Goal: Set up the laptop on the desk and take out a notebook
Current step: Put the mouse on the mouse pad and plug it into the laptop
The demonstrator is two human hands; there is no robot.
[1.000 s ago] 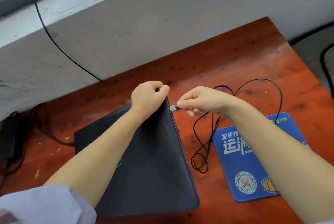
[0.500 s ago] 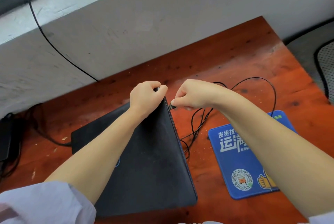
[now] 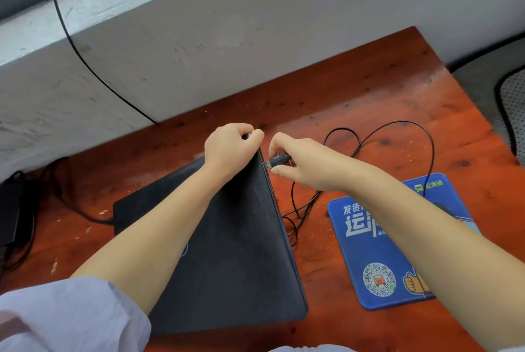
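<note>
A closed black laptop (image 3: 235,252) lies on the red-brown wooden desk (image 3: 369,101). My left hand (image 3: 230,150) grips its far right corner. My right hand (image 3: 301,164) pinches a black USB plug (image 3: 277,161) whose metal tip touches the laptop's right edge near that corner. The plug's thin black cable (image 3: 397,127) loops over the desk to the right. No notebook is in view.
A blue mouse pad (image 3: 377,252) with white lettering and a QR code lies right of the laptop, partly under my right forearm. Black cables and a power brick (image 3: 11,209) sit at the left edge. A white wall (image 3: 199,39) with a hanging black wire stands behind the desk.
My right hand brought the USB plug left from a small gap to the laptop's edge. The cable loops shifted with it. My left hand kept its hold on the corner.
</note>
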